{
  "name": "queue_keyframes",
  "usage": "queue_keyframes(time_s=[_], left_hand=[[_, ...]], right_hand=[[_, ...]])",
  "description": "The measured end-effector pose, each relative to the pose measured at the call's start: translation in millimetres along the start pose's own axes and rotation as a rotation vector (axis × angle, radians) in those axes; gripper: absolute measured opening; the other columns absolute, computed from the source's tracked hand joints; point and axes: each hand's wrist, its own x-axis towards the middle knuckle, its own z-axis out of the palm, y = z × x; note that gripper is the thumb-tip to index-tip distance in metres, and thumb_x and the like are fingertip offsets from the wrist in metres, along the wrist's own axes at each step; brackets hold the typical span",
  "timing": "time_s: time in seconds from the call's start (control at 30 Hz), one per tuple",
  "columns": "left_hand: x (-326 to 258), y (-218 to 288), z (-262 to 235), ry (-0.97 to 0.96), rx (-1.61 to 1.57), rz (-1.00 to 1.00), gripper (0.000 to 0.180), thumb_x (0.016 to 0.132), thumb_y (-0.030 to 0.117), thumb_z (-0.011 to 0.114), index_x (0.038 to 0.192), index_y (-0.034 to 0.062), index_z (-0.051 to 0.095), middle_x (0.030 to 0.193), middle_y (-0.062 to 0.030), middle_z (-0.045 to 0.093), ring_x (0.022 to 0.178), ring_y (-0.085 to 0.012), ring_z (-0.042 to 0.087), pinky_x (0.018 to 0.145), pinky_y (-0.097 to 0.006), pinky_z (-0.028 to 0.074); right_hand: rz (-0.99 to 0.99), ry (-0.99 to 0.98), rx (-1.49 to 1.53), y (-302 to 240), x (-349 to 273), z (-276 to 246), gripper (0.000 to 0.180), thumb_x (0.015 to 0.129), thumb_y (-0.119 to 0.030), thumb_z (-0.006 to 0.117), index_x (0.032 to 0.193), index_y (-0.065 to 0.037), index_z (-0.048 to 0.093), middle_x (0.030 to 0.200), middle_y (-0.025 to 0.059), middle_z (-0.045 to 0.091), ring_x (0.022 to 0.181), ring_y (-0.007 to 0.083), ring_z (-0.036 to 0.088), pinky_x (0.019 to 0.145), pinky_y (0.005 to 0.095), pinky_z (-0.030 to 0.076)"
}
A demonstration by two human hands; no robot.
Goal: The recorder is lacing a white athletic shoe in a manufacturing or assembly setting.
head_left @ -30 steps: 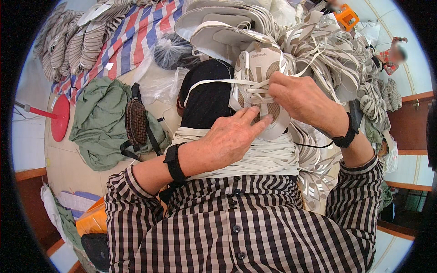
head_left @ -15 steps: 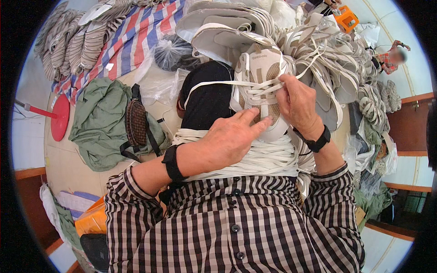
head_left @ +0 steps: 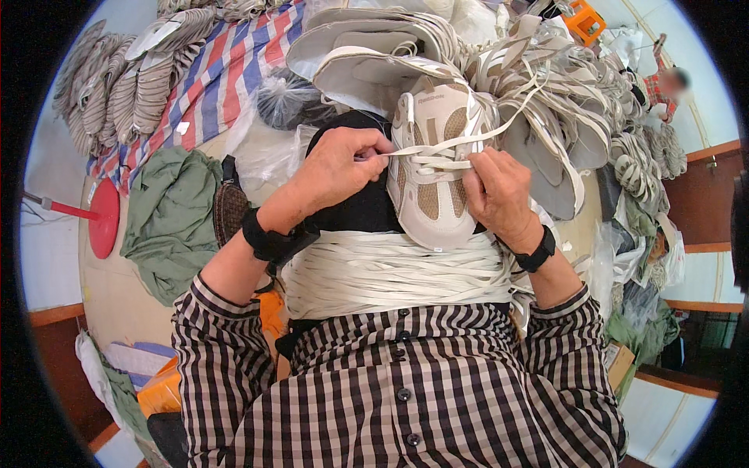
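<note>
A beige and white shoe upper (head_left: 438, 204) with mesh panels lies across my lap, toe toward me. A flat off-white shoelace (head_left: 460, 143) runs through its lower eyelets, with a long loop reaching to the right. My left hand (head_left: 343, 165), left of the upper, pinches one end of the lace and holds it taut. At the upper's right edge, my right hand (head_left: 502, 191) has its fingers closed at the lace by the eyelets; the fingertips partly hide what they grip. A thick bundle of off-white laces (head_left: 390, 273) lies across my waist.
More shoe uppers (head_left: 546, 132) are stacked beyond and to the right. Bundled uppers (head_left: 136, 86) sit on a striped sheet (head_left: 218, 82) at far left. Green cloth (head_left: 168, 226), a red round base (head_left: 104, 218) and an orange stool (head_left: 583, 22) stand around. Another person (head_left: 663, 90) is at far right.
My left hand has moved from the toe of the upper to the left and now pinches the lace end. My right hand has shifted slightly down along the right edge.
</note>
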Motion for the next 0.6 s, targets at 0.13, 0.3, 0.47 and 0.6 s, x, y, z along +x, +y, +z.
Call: queue_keyframes(time_s=[0.13, 0.3, 0.47, 0.6], left_hand=[[-4.1, 8.7, -20.3, -0.076, -0.076, -0.092, 0.013, 0.094, 0.012, 0.059, 0.094, 0.002, 0.067, 0.057, 0.0042, 0.049, 0.049, -0.0046, 0.047, 0.045, -0.022, 0.038], [-30.0, 25.0, -41.9, -0.269, -0.553, -0.288, 0.019, 0.097, 0.016, 0.058, 0.089, -0.0002, 0.063, 0.051, 0.006, 0.042, 0.039, -0.0025, 0.037, 0.037, -0.02, 0.028], [-38.5, 25.2, -42.5, -0.292, -0.87, -0.313, 0.021, 0.097, 0.018, 0.059, 0.088, -0.0012, 0.06, 0.047, 0.006, 0.037, 0.034, -0.0037, 0.032, 0.033, -0.021, 0.024], [-54.5, 20.3, -62.7, -0.232, -0.899, -0.256, 0.02, 0.097, 0.017, 0.058, 0.089, -0.0015, 0.058, 0.046, 0.0061, 0.036, 0.033, -0.0041, 0.031, 0.032, -0.021, 0.023]], right_hand=[[-0.002, -0.016, 0.024, -0.1, -1.6, 1.1, 0.014, 0.075, -0.003, 0.066, 0.073, -0.004, 0.052, 0.065, 0.0109, 0.047, 0.059, 0.0294, 0.052, 0.056, 0.0397, 0.042], [-0.054, 0.009, 0.057, 2.1, 0.7, 5.7, 0.014, 0.074, -0.003, 0.066, 0.073, -0.004, 0.052, 0.066, 0.0107, 0.046, 0.059, 0.0294, 0.05, 0.056, 0.0395, 0.04], [-0.098, -0.014, 0.037, 3.8, 2.8, 6.1, 0.014, 0.073, -0.003, 0.066, 0.074, -0.004, 0.053, 0.067, 0.0105, 0.047, 0.06, 0.0295, 0.05, 0.057, 0.039, 0.041], [-0.095, -0.03, 0.048, 4.2, 4.2, 7.6, 0.012, 0.074, -0.004, 0.066, 0.075, -0.005, 0.053, 0.068, 0.0104, 0.047, 0.061, 0.0297, 0.05, 0.058, 0.0388, 0.041]])
